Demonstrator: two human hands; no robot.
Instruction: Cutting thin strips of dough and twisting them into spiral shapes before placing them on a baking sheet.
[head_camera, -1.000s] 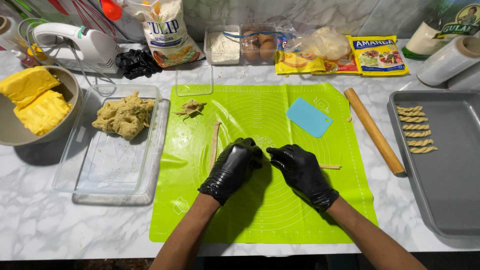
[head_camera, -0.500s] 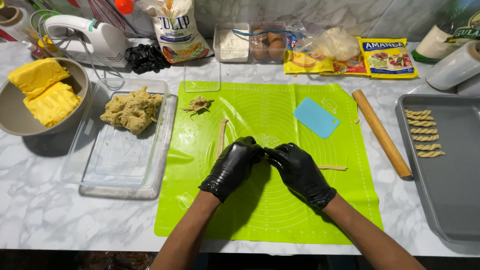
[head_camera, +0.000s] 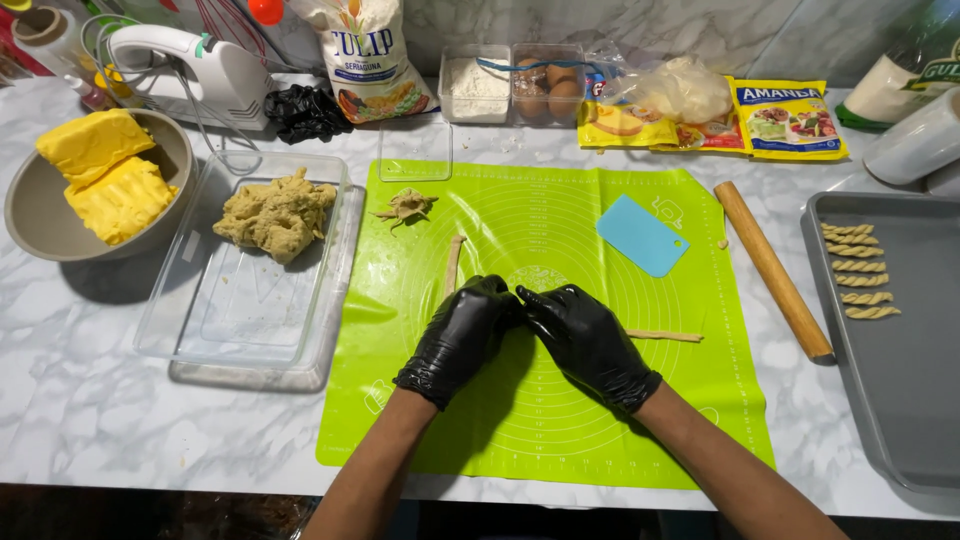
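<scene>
Over the green mat (head_camera: 600, 420), the left hand (head_camera: 462, 338) and the right hand (head_camera: 590, 345) each wear a shiny black glove, tight and a bit wrinkly, that covers all the fingers (head_camera: 545, 300) and ends at the wrist, and both arms are bare with no sleeves.

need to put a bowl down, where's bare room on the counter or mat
Bare marble lies in front of the clear tray, left of the mat. The mat's near strip, either side of the forearms, is free too, as is its part between the scraper and the hands. The back edge is crowded with bags, tubs and a mixer.
</scene>
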